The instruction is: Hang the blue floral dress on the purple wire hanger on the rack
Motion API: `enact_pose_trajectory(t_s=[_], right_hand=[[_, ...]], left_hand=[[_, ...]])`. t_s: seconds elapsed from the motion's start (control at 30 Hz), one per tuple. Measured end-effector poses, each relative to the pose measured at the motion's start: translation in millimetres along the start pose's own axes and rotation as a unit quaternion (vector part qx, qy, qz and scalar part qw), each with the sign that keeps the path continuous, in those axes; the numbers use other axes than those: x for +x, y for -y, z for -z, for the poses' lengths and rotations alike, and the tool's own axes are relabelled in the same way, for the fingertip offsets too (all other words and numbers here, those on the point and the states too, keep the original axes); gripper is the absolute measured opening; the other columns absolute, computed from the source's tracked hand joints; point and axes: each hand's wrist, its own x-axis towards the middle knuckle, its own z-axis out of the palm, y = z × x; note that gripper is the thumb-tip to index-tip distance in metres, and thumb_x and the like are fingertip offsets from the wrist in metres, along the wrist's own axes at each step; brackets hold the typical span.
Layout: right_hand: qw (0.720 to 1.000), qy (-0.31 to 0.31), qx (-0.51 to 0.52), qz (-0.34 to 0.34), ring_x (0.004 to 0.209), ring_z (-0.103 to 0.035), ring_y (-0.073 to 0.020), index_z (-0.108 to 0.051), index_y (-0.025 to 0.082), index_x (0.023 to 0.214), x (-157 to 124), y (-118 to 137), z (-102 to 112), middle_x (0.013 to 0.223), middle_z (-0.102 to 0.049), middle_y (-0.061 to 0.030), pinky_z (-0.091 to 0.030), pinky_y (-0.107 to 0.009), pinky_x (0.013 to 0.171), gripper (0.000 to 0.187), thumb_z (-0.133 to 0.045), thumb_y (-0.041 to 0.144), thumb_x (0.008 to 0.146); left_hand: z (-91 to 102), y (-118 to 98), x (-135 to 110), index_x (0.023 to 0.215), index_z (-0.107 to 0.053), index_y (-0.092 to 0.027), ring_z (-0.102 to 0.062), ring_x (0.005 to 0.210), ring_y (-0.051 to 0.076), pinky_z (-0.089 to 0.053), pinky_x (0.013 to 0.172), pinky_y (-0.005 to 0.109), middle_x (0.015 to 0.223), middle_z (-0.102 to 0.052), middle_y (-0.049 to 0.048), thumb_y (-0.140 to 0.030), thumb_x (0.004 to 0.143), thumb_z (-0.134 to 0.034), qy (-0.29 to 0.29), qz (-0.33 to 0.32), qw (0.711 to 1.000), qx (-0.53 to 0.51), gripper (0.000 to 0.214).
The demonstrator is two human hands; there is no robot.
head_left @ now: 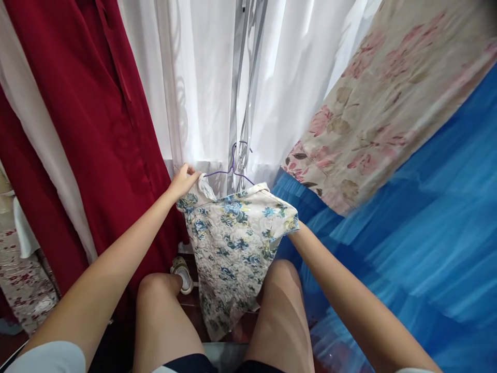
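Observation:
A cream short-sleeved floral dress (233,243) with blue and yellow flowers and blue edging hangs in front of my knees. A thin purple hanger (232,170) runs into its neck, hook upward. My left hand (185,181) is closed in a pinch at the dress's left shoulder, by the hanger's end. Beside those fingers hangs a white tassel-like bunch of threads (207,187). My right forearm (310,243) passes behind or into the right sleeve (285,220); the cloth hides my right hand and its fingers.
Long white garments (202,77) hang straight ahead. Red garments (89,129) hang at the left. To the right are a beige cloth with pink flowers (361,140) and layered blue tulle (419,233). My shoe (182,274) rests on the dark red floor (192,311).

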Motion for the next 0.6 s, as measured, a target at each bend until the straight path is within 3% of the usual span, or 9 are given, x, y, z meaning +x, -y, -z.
enact_pose_trajectory(t_s=[0.07,0.13,0.2,0.27,0.33,0.4,0.47,0.53,0.6], right_hand=[[0.999,-0.004,0.043,-0.011,0.061,-0.066,-0.0243,-0.062,0.022,0.061,-16.1,-10.7,9.0,0.059,-0.067,-0.0071,-0.054,-0.036,0.059,0.037,-0.059,0.055,0.077],[0.995,-0.029,0.095,-0.013,0.061,-0.065,-0.0254,-0.061,0.023,0.065,-33.3,-17.1,17.5,0.059,-0.065,-0.0063,-0.054,-0.038,0.059,0.046,-0.051,0.065,0.080],[0.983,-0.094,0.156,-0.006,0.063,-0.066,-0.0256,-0.062,0.024,0.071,-46.2,-17.8,22.8,0.061,-0.065,-0.0048,-0.053,-0.037,0.058,0.048,-0.051,0.069,0.081],[0.966,-0.166,0.200,0.016,0.063,-0.064,-0.0234,-0.062,0.024,0.074,-49.4,-10.4,24.0,0.064,-0.065,-0.0024,-0.052,-0.034,0.058,0.043,-0.060,0.066,0.079],[0.952,-0.212,0.218,0.046,0.060,-0.061,-0.0198,-0.059,0.023,0.072,-40.6,5.8,21.3,0.064,-0.063,0.0003,-0.050,-0.030,0.057,0.040,-0.069,0.061,0.076],[0.944,-0.226,0.232,0.065,0.059,-0.058,-0.0175,-0.058,0.022,0.072,-25.1,29.0,14.7,0.063,-0.061,0.0017,-0.048,-0.027,0.055,0.040,-0.072,0.060,0.074],[0.948,-0.212,0.226,0.074,0.062,-0.060,-0.0180,-0.061,0.021,0.076,-14.5,55.6,2.8,0.065,-0.061,0.0008,-0.048,-0.027,0.055,0.042,-0.068,0.063,0.076],[0.969,-0.142,0.178,0.096,0.071,-0.063,-0.0205,-0.064,0.020,0.080,-20.1,81.8,-14.4,0.071,-0.065,-0.0019,-0.051,-0.028,0.061,0.049,-0.057,0.068,0.083],[0.985,0.024,0.085,0.146,0.086,-0.065,-0.0229,-0.068,0.019,0.088,-44.3,103.7,-33.7,0.083,-0.069,-0.0053,-0.054,-0.032,0.074,0.056,-0.043,0.069,0.090]], left_hand=[[5.4,0.2,-13.2,0.072,-0.054,-0.017,-0.052,0.072,0.016,-0.039,0.069,0.026,0.072,-0.057,0.0006,-0.047,0.086,-0.055,0.000,-0.029,0.999,0.034,0.033],[10.8,-1.2,-25.3,0.070,-0.056,-0.017,-0.053,0.069,0.017,-0.038,0.066,0.025,0.068,-0.057,0.0006,-0.050,0.091,-0.047,0.042,-0.067,0.996,0.043,0.040],[14.5,-5.2,-34.5,0.084,-0.063,-0.018,-0.058,0.078,0.019,-0.040,0.070,0.025,0.079,-0.064,0.0019,-0.048,0.094,-0.042,0.074,-0.112,0.990,0.039,0.038],[16.2,-11.8,-39.2,0.102,-0.066,-0.020,-0.062,0.088,0.021,-0.041,0.076,0.026,0.093,-0.069,0.0033,-0.045,0.095,-0.043,0.071,-0.130,0.988,0.044,0.034],[16.3,-19.8,-38.9,0.112,-0.065,-0.023,-0.062,0.091,0.023,-0.040,0.077,0.027,0.099,-0.070,0.0041,-0.041,0.094,-0.046,0.046,-0.124,0.989,0.060,0.032],[15.1,-26.8,-35.4,0.110,-0.066,-0.024,-0.061,0.091,0.023,-0.039,0.077,0.028,0.100,-0.069,0.0035,-0.033,0.090,-0.051,0.027,-0.123,0.990,0.066,0.027],[12.8,-30.3,-32.1,0.095,-0.067,-0.022,-0.057,0.085,0.020,-0.037,0.075,0.027,0.091,-0.067,0.0018,-0.023,0.081,-0.057,0.007,-0.104,0.994,0.024,0.017],[9.3,-28.8,-32.5,0.077,-0.062,-0.019,-0.050,0.074,0.016,-0.034,0.070,0.025,0.075,-0.059,-0.0011,-0.014,0.071,-0.060,-0.039,-0.041,0.995,-0.078,0.008],[4.3,-23.1,-37.6,0.067,-0.054,-0.018,-0.041,0.065,0.013,-0.031,0.063,0.023,0.062,-0.048,-0.0036,-0.010,0.065,-0.058,-0.092,0.024,0.979,-0.178,0.009]])
